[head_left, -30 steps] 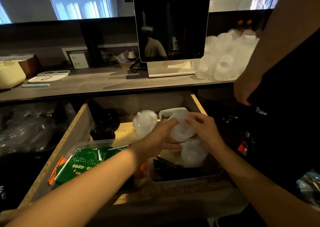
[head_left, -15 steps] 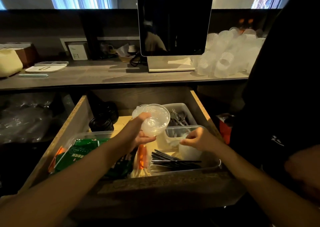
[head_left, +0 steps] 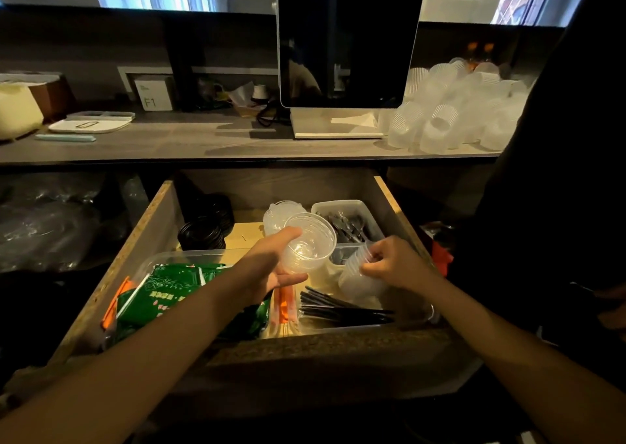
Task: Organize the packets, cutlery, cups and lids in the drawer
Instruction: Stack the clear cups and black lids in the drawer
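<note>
The wooden drawer (head_left: 154, 227) stands pulled out below the counter. My left hand (head_left: 271, 267) holds a clear plastic cup (head_left: 310, 242) tilted with its mouth toward me, above the drawer's middle. My right hand (head_left: 393, 262) grips a second clear cup (head_left: 355, 276) over the front right tray. Green packets (head_left: 166, 289) and orange sachets (head_left: 284, 303) lie in a clear tray at the front left. Black cutlery (head_left: 338, 310) lies in the front right tray. Metal cutlery (head_left: 349, 225) fills a bin at the back right. Black lids (head_left: 203, 230) and clear lids (head_left: 276, 211) are stacked at the back.
A dark screen on a white stand (head_left: 349, 44) sits on the counter (head_left: 189, 142) above the drawer. Several frosted cups (head_left: 450, 111) are heaped at the counter's right. A white tray (head_left: 89, 125) lies at the left. A person in black (head_left: 559, 189) stands close on the right.
My right hand has lifted a second cup up out of the front right tray. My left hand has kept its cup at about the same height.
</note>
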`<state>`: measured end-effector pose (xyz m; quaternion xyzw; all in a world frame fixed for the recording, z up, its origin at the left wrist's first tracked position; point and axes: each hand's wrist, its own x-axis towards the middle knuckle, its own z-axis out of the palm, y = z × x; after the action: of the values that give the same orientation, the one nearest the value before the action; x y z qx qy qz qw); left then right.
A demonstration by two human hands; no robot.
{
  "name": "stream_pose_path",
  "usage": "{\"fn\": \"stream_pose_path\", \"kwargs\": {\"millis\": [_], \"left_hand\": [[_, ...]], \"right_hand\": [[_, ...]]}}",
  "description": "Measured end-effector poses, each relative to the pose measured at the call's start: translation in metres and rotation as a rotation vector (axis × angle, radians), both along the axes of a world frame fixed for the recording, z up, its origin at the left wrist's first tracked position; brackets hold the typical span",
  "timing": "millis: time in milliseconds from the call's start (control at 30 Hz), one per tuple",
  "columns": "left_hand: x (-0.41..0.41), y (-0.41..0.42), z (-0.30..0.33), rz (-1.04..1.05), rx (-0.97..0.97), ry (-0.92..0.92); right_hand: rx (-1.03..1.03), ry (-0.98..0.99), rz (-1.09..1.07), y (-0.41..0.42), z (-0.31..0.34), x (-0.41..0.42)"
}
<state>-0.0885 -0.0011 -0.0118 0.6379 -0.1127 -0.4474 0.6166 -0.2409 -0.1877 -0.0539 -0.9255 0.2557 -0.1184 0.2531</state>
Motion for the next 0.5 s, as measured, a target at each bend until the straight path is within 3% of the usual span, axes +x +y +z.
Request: {"fn": "stream_pose_path", "kwargs": {"millis": [100,333,433,500], "left_hand": [[0.001,-0.001,0.004,0.056,0.021,0.002],[0.012,0.005,0.011,0.124,0.016,-0.100],[0.015,0.010,0.019,0.109,-0.011,-0.114],[0.017,0.013,0.024,0.120,-0.039,-0.055]], "right_hand": [[0.139,-0.256,-0.021,0.006,0.016,-0.004],[0.149,-0.597,-0.046,0.026,0.067,0.011],[0.149,-0.700,0.019,0.041,0.092,0.020],[0.110,-0.670,0.079,0.049,0.102,0.028]]}}
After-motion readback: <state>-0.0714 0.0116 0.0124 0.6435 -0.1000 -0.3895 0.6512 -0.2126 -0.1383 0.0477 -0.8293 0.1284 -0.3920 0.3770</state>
